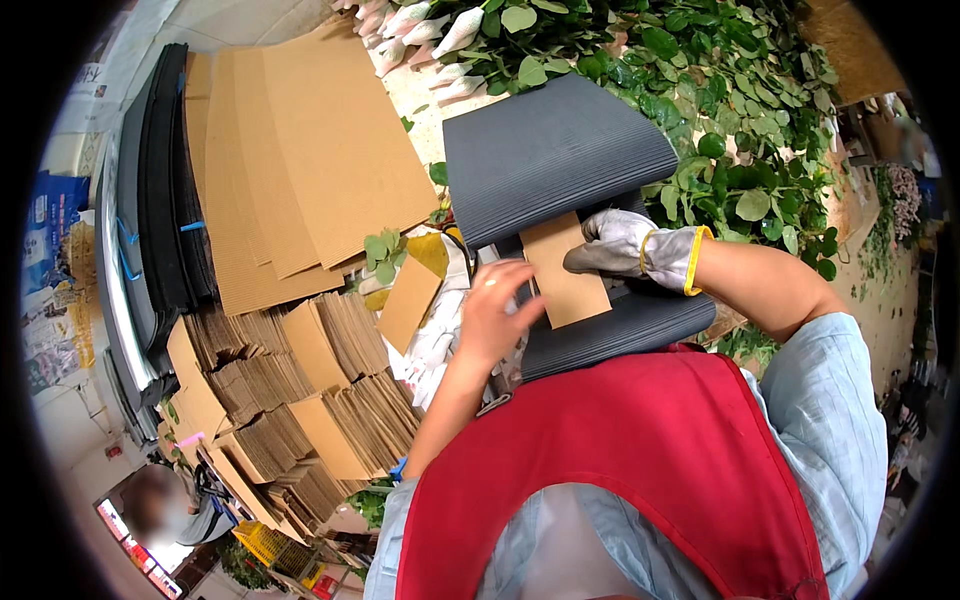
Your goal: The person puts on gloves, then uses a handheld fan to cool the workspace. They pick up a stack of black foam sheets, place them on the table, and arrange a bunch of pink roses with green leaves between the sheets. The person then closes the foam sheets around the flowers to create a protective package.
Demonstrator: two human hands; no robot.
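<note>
My right hand (619,247), in a grey-white work glove with yellow trim, grips a small tan cardboard piece (566,274) at its right side, the thumb lying across its face. My bare left hand (491,311) is at the cardboard's left edge with fingers apart and slightly blurred; contact there is hard to tell. Behind the cardboard, a dark grey corrugated sheet (555,150) curves over at the top, and another dark corrugated part (622,330) lies against my red apron (600,420). What lies between these parts is mostly hidden.
Large corrugated cardboard sheets (315,150) and stacked cardboard pieces (360,427) lie to the left, beside black sheets (165,187). A loose cardboard piece (410,304) rests on white material. Leafy stems (720,150) and net-wrapped flower heads (457,34) lie ahead. Another person (180,506) is at lower left.
</note>
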